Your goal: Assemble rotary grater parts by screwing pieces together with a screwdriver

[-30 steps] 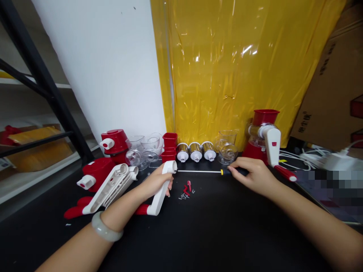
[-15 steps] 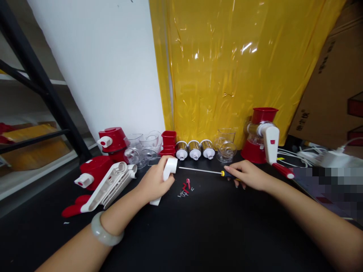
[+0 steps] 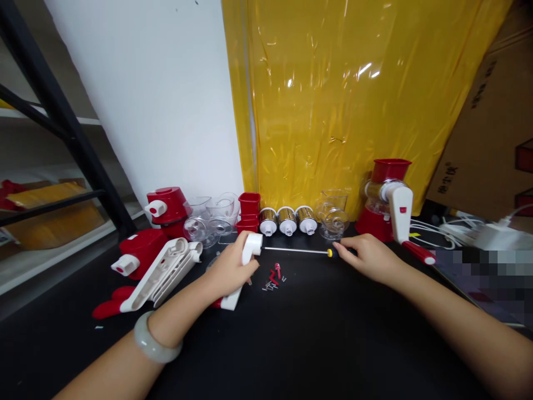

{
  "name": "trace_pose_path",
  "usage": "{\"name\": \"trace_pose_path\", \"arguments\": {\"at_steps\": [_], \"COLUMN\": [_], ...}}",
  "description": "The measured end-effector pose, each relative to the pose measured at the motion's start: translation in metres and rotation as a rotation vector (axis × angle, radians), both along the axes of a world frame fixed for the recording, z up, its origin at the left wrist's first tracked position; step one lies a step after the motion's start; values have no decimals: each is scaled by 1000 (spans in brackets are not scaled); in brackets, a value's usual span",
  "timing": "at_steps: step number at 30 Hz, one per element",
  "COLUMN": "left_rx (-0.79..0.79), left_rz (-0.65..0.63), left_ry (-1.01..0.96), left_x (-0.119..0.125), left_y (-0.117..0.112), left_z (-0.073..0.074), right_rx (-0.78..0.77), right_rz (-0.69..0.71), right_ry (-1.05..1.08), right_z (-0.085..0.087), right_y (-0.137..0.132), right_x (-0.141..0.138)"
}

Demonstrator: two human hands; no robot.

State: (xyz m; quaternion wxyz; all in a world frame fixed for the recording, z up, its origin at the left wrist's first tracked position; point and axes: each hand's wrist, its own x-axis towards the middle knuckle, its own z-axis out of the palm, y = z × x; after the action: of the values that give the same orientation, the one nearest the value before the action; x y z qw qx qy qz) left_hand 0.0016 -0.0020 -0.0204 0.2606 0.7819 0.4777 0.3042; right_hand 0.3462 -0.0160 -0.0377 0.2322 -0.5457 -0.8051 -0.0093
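Note:
My left hand [image 3: 231, 266] is closed around a white crank handle [image 3: 252, 245], its round end facing right and its lower part showing below my palm. In my right hand [image 3: 364, 257] is the dark grip of a screwdriver [image 3: 297, 251] with a yellow collar. The long shaft lies level, its tip at the opening of the handle's round end; whether it touches a screw inside is hidden. Below the shaft, small red plastic pieces [image 3: 273, 276] and several loose screws [image 3: 270, 286] lie on the black table [image 3: 316, 344].
Red grater bodies [image 3: 144, 250] and white crank handles [image 3: 166, 272] lie at left. Clear plastic parts [image 3: 220, 208], red trays [image 3: 249, 205] and metal grating drums [image 3: 287, 220] line the back. An assembled grater [image 3: 389, 194] stands at right, near white cables [image 3: 431, 230].
My right fingers have shifted from loosely spread to closed around the screwdriver's grip. The white handle is slightly turned, showing more of its lower part and some red beneath my left hand.

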Motion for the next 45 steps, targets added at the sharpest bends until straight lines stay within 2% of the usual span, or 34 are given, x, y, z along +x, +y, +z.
{"name": "trace_pose_path", "arguments": {"at_steps": [9,13,16,19,21,24,27,30,32,37,45], "left_rx": [-290,-414,-450,-396,-285,-55,122,235,266,197,138], "left_rz": [-5,37,47,53,63,61,54,34,6,25,41], "left_ry": [-231,-264,-274,-287,-244,-53,125,221,262,293,182], "left_x": [6,10,11,11,8,3,0,0,1,4,4], "left_y": [-2,-3,-3,-3,-3,-3,-5,-8,-9,-11,-11], "left_z": [4,7,7,5,3,3,7,11,12,11,13], "right_rx": [144,244,284,239,155,10,-162,-358,-411,-266,-40], "right_rz": [-112,-125,-119,-110,-62,29,61,68,72,52,-61], "right_ry": [-194,-252,-243,-139,-19,150,262,345,341,190,-10], "right_z": [7,10,13,13,11,8,3,-1,-2,0,4], "right_y": [-8,-13,-16,-15,-12,-5,0,2,2,2,-4], "right_x": [-4,-5,-7,-8,-8,-4,0,4,6,3,-8]}}
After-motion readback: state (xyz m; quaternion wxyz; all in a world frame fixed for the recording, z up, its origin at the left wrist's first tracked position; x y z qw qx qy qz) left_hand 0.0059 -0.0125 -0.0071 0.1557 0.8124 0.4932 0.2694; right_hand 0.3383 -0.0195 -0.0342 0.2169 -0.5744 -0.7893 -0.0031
